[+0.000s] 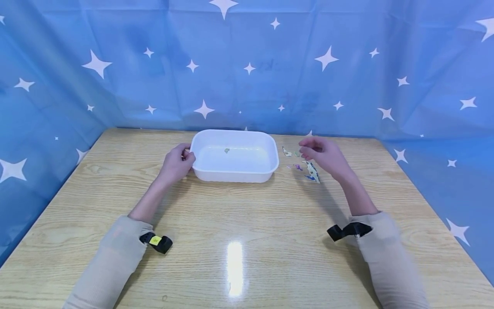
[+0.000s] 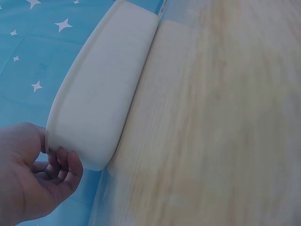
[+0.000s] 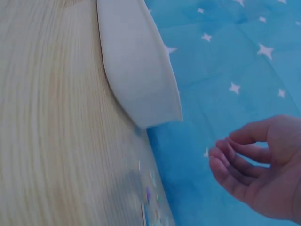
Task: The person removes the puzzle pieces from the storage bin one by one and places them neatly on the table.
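A white plastic basin (image 1: 231,176) stands on the table, with one small greenish scrap (image 1: 227,150) inside. My left hand (image 1: 178,162) grips its left end, thumb and fingers at the rim; the left wrist view shows those fingers (image 2: 70,172) curled under the lip. On the right, my right hand (image 1: 322,154) hovers above several torn scraps, its fingers loosely bent and nothing visible between them. Among these are a larger pale scrap with dark blue edges (image 1: 313,172), a small pale one (image 1: 287,151), a green bit (image 1: 296,153) and a purple bit (image 1: 298,167).
The wooden table (image 1: 193,240) reaches back to a blue curtain (image 1: 247,51) with white stars, which also hangs along both sides. A black wrist camera sits on the left sleeve (image 1: 112,262), another on the right sleeve (image 1: 390,262).
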A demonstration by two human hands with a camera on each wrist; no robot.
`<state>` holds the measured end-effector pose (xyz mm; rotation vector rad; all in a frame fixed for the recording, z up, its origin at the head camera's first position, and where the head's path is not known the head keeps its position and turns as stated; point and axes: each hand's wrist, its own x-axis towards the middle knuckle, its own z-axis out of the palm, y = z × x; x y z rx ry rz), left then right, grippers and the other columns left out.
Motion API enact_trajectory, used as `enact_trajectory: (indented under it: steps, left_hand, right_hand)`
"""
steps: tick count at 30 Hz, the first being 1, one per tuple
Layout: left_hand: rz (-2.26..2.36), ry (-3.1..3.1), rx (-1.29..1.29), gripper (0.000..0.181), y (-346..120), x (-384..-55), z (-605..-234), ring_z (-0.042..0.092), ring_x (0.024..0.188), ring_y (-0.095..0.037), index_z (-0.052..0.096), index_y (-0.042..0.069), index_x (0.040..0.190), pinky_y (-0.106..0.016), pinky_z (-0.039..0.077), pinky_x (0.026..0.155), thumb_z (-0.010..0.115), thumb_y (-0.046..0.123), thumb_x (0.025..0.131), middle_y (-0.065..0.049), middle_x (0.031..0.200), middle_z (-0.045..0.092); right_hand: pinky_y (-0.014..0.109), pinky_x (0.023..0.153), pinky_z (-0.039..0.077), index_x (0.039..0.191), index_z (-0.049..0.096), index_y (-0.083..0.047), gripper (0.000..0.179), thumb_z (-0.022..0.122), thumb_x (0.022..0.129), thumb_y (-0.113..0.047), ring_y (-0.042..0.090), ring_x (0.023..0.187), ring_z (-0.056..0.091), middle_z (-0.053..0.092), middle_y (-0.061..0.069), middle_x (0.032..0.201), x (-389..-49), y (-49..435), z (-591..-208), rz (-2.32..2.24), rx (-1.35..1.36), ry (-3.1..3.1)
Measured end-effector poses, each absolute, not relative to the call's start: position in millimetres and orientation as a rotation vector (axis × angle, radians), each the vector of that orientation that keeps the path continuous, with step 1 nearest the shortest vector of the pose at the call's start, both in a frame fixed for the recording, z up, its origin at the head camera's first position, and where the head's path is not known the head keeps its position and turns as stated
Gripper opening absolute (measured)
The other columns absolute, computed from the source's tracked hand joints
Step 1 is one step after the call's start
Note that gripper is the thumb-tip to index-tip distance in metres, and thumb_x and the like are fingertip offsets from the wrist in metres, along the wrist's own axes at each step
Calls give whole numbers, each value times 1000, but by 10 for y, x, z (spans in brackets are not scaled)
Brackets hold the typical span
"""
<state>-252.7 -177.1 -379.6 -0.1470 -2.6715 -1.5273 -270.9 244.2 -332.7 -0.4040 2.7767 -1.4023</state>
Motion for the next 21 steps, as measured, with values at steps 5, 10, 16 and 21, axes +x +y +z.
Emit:
enact_trajectory:
  steps: [5,10,16,21]
  left_hand:
    - [-1535,-2672,-141,44,-1790,-2521,-3802,56,73,-22,49,-8,140,-24,47,58,45,12,101,-13,93,52]
    - [-1571,-2664,-148,44,-1790,-2521,-3797,59,76,-26,48,-8,141,-24,50,60,44,12,102,-14,93,52]
    - [-1597,-2652,-157,44,-1783,-2528,-3798,60,77,-30,48,-8,141,-24,50,60,44,12,102,-14,92,52]
    - [-1592,-2653,-158,45,-1785,-2538,-3804,60,76,-28,48,-8,141,-24,49,59,44,12,102,-14,92,53]
  right_hand:
    - [25,78,55,122,64,1,29,61,101,-20,19,89,66,66,19,107,-2771,2178,-3308,-1511,-501,2742]
    - [27,77,54,119,65,1,24,62,101,-15,25,89,66,66,19,106,-2837,1912,-3304,-1581,-553,2692]
    - [36,85,55,123,63,4,28,61,101,-13,33,96,65,65,21,112,-2891,1640,-3304,-1583,-618,2617]
    - [41,87,54,123,63,5,28,60,101,-12,35,96,65,66,22,112,-2948,1424,-3322,-1565,-657,2575]
